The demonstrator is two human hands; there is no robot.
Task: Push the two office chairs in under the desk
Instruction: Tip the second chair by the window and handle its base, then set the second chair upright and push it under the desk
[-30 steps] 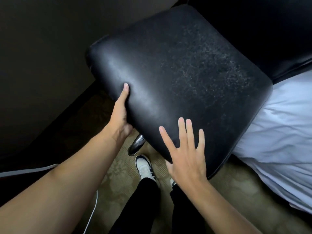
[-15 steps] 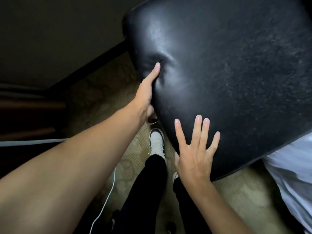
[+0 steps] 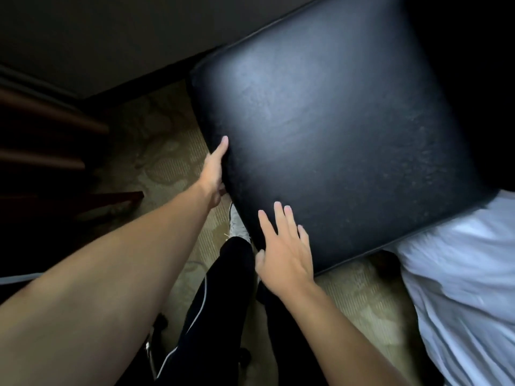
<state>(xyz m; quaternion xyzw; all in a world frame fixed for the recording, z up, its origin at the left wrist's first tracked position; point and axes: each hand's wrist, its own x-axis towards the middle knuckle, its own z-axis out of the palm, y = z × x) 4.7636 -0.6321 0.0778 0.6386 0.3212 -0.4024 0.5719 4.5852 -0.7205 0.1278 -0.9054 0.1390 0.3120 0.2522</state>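
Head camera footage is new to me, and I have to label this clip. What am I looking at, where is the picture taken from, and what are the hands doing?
The camera sits on a person's head and looks down, so both bare arms reach in from below. The big black cushion is a chair seat. The left hand grips its edge, thumb on top; the right hand lies flat and open on the near corner. Below are the person's legs and a shoe on patterned carpet. White bedding lies at right.

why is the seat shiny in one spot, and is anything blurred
Head view: soft glare on the black chair seat toward its upper left; white bedding at right is motion-smeared; upper corners fall into deep shadow; both hands stay fairly sharp.
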